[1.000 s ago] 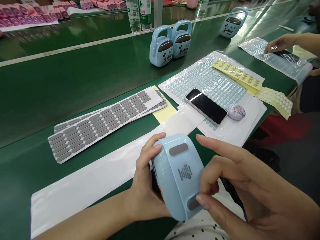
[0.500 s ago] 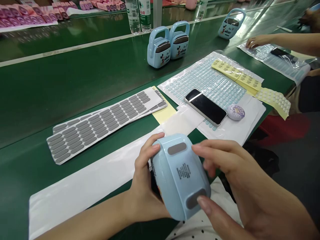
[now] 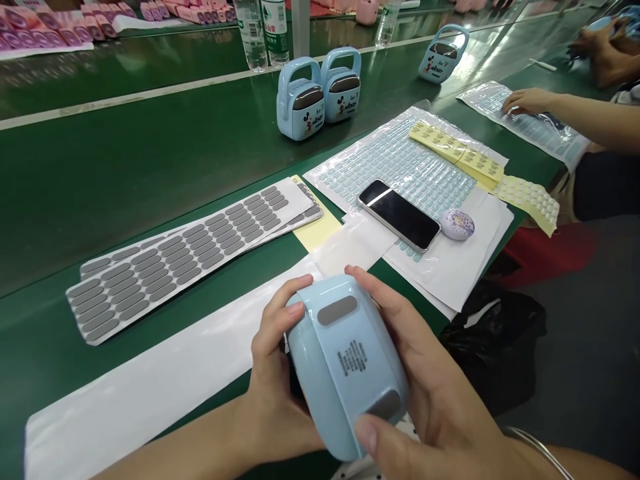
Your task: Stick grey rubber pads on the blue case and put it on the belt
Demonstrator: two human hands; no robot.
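Note:
A light blue portable speaker (image 3: pixel 345 360) is held low in front of me, its underside turned up. Printed small text sits between two grey oval pads on that face. My left hand (image 3: pixel 280 367) grips its mesh side, fingertips over the upper edge. Around the opposite side curls my right hand (image 3: pixel 425 373), its thumb over the lower grey pad (image 3: pixel 385 404) and a finger at the top corner. Left of the speaker lie sheets of grey oval stickers (image 3: pixel 175 260) and a long white backing sheet (image 3: pixel 140 387).
Two blue Mickey speakers (image 3: pixel 301 110) stand farther back, with another (image 3: pixel 443 57) to their right. A phone (image 3: pixel 400 213) and a purple-white oval object (image 3: pixel 457 224) rest on blue sticker sheets (image 3: pixel 380 160). Another person's hand (image 3: pixel 530 101) is at the right. Bottles (image 3: pixel 275 33) stand behind.
My right hand has moved in from beside the speaker and now wraps around its right side, thumb on the lower pad. The whole view has shifted slightly.

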